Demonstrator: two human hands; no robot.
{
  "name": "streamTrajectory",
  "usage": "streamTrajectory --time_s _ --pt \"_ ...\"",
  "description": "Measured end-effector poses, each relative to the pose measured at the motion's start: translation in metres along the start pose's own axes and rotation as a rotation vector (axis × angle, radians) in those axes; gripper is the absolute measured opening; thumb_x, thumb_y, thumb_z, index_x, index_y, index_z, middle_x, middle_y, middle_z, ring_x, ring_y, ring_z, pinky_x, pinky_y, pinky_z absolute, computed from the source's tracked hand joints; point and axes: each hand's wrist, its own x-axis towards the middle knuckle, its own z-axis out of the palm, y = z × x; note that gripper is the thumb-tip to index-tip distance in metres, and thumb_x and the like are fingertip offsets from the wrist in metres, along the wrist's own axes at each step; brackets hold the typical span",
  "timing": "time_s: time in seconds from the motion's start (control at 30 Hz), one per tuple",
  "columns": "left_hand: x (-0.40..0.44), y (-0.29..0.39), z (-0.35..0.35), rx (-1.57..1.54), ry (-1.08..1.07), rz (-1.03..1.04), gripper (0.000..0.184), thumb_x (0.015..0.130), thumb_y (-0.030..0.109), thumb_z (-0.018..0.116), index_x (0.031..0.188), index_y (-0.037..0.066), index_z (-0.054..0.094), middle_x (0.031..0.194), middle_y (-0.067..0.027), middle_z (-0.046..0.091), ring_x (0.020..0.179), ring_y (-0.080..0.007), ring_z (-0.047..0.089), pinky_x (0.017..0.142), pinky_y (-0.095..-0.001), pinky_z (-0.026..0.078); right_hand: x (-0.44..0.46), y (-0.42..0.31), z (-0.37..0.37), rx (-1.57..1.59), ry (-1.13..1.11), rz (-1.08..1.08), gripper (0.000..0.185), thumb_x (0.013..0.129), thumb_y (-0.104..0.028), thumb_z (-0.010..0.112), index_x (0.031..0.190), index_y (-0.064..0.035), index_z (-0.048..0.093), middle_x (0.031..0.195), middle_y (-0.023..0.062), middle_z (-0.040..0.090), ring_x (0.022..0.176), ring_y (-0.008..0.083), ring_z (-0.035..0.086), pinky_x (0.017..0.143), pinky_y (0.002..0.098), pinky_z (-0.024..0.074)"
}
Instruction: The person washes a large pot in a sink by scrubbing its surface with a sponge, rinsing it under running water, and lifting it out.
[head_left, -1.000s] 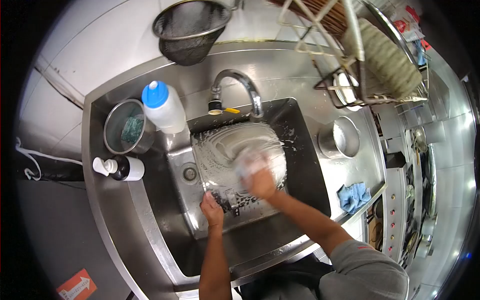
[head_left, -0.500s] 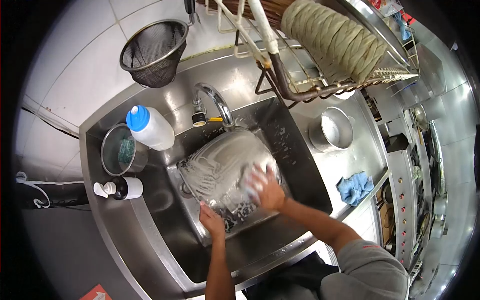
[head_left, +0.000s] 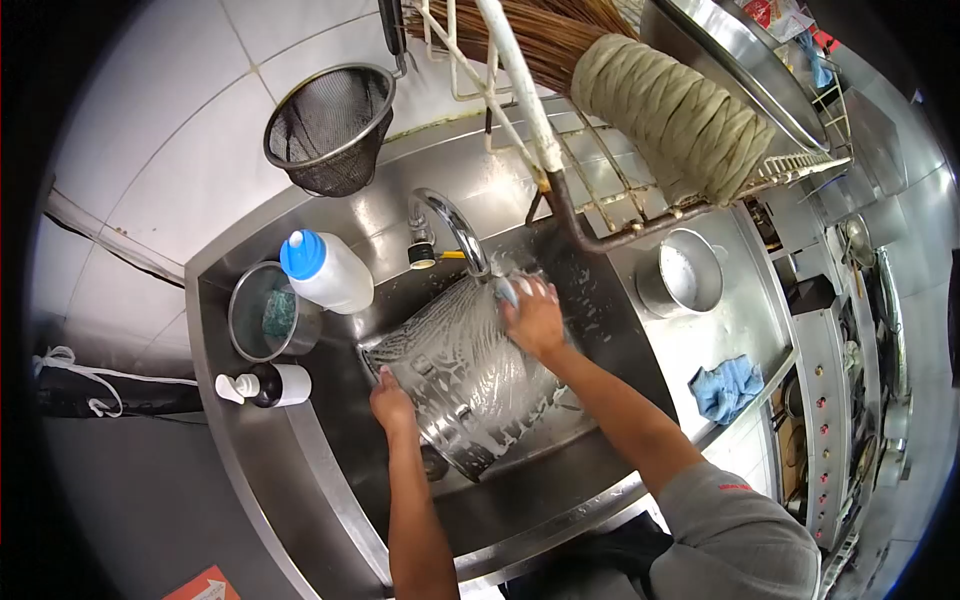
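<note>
A flat, shiny metal sheet (head_left: 465,355) streaked with soap suds lies tilted inside the sink (head_left: 625,400). My left hand (head_left: 392,402) is closed on its left edge, thumb on top and fingers hidden beneath. Near the sheet's far right corner, just under the faucet (head_left: 455,225), my right hand (head_left: 535,322) presses a pale bluish sponge (head_left: 507,291) to the surface. The fingers cover most of that sponge.
On the left ledge stand a blue-capped white bottle (head_left: 340,280), a steel pot (head_left: 240,320) with a green scrubber, and a pump bottle (head_left: 290,385). At right are a metal pot (head_left: 655,285) and blue cloth (head_left: 727,388). A strainer (head_left: 330,125) and wire rack (head_left: 555,165) hang above.
My right hand has moved up the sheet toward the faucet with the sponge. The sheet has tilted, and my left hand has shifted up and left along with it.
</note>
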Motion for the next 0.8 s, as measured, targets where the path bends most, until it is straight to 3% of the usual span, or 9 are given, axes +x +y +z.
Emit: streamTrajectory --time_s 0.17,0.23,0.27,0.33,0.37,0.47,0.63,0.7,0.8 --pt "0.001 0.004 0.003 0.093 0.052 0.046 0.057 0.100 0.042 0.050 0.080 -0.011 0.059 0.068 -0.0181 0.059 0.063 -0.0301 0.052 0.067 -0.0420 0.044 -0.092 -0.041 -0.017 0.150 0.140 -0.423 0.050 0.081 -0.024 0.061 0.130 -0.0179 0.054 0.139 0.0094 0.045 0.140 0.0361 0.032 0.108 0.0651 0.0265" --pt "0.006 -0.001 0.005 0.091 0.043 0.040 0.058 0.100 0.042 0.050 0.080 -0.012 0.059 0.069 -0.0191 0.060 0.064 -0.0319 0.052 0.067 -0.0428 0.044 -0.118 -0.024 -0.038 0.104 -0.206 -0.557 0.051 0.080 -0.024 0.061 0.130 -0.0163 0.054 0.139 0.0099 0.045 0.139 0.0368 0.032 0.108 0.0651 0.0263" --pt "0.019 -0.014 0.008 0.152 0.074 0.113 0.058 0.100 0.042 0.050 0.080 -0.011 0.059 0.069 -0.0189 0.060 0.064 -0.0315 0.052 0.067 -0.0427 0.044 -0.100 -0.003 -0.023 0.086 0.080 -0.602 0.052 0.084 -0.027 0.058 0.135 -0.0176 0.052 0.140 0.0110 0.046 0.138 0.0368 0.034 0.110 0.0629 0.0252" --pt "0.028 -0.022 0.004 0.234 0.107 0.180 0.058 0.100 0.043 0.050 0.080 -0.011 0.059 0.068 -0.0187 0.059 0.064 -0.0312 0.052 0.067 -0.0426 0.044 -0.041 0.010 -0.013 -0.163 -0.011 -0.198 0.049 0.088 -0.028 0.054 0.135 -0.0160 0.051 0.138 0.0124 0.049 0.136 0.0367 0.038 0.111 0.0612 0.0252" --pt "0.024 -0.014 0.003 0.177 0.063 0.134 0.059 0.100 0.044 0.050 0.079 -0.011 0.059 0.067 -0.0184 0.059 0.063 -0.0303 0.052 0.066 -0.0423 0.044 -0.005 0.007 -0.008 0.110 0.072 -0.028 0.047 0.090 -0.027 0.051 0.134 -0.0121 0.051 0.134 0.0144 0.052 0.133 0.0372 0.039 0.110 0.0609 0.0259" --pt "0.007 0.011 0.000 0.118 0.024 0.050 0.060 0.099 0.046 0.050 0.079 -0.010 0.060 0.066 -0.0181 0.059 0.063 -0.0292 0.053 0.065 -0.0416 0.044 0.002 -0.043 -0.011 -0.008 -0.203 -0.186 0.047 0.087 -0.026 0.052 0.132 -0.0097 0.053 0.135 0.0139 0.051 0.133 0.0362 0.040 0.108 0.0605 0.0280" --pt "-0.002 0.020 0.003 0.053 0.031 -0.019 0.061 0.099 0.047 0.050 0.078 -0.010 0.059 0.068 -0.0179 0.060 0.062 -0.0291 0.054 0.064 -0.0408 0.045 -0.143 -0.017 -0.011 0.140 0.010 -0.524 0.045 0.084 -0.025 0.056 0.127 -0.0109 0.056 0.139 0.0132 0.046 0.138 0.0358 0.035 0.111 0.0608 0.0242" --pt "0.015 0.000 0.006 0.125 0.058 0.066 0.061 0.099 0.047 0.050 0.078 -0.010 0.059 0.068 -0.0169 0.059 0.062 -0.0283 0.054 0.064 -0.0412 0.044 -0.139 0.016 -0.002 0.041 0.102 -0.454 0.047 0.084 -0.026 0.058 0.128 -0.0077 0.055 0.141 0.0147 0.045 0.140 0.0368 0.032 0.113 0.0615 0.0218" --pt "0.009 0.005 0.002 0.224 0.058 0.127 0.061 0.099 0.047 0.051 0.077 -0.010 0.058 0.068 -0.0163 0.058 0.064 -0.0278 0.055 0.064 -0.0421 0.044 -0.045 0.015 -0.005 0.257 0.188 0.105 0.049 0.085 -0.022 0.057 0.128 -0.0011 0.053 0.136 0.0190 0.048 0.137 0.0399 0.035 0.112 0.0642 0.0204"
